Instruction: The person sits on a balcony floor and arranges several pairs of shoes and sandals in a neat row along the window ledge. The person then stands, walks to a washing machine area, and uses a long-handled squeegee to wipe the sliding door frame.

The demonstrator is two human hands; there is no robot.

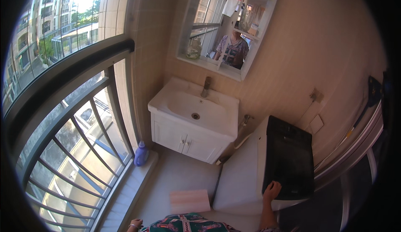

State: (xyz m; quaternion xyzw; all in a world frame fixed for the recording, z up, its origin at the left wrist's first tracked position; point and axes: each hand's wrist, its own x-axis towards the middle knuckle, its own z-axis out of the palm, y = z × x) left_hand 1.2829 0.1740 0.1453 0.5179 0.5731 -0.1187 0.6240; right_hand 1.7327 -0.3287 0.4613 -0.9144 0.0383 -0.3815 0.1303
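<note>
The fingers of the right hand [272, 189] are laid, curled, on the near edge of the dark lid [289, 161] of a white washing machine [240, 182]; whether the edge is actually gripped cannot be told. The lid is black, glossy and closed flat. The left hand [135, 223] is seen low at the picture's edge, loosely closed with nothing held. A white basin [196, 107] on a cabinet is seen empty, with a tap [206, 87] behind it. A blue bottle [141, 153] stands on the window ledge.
</note>
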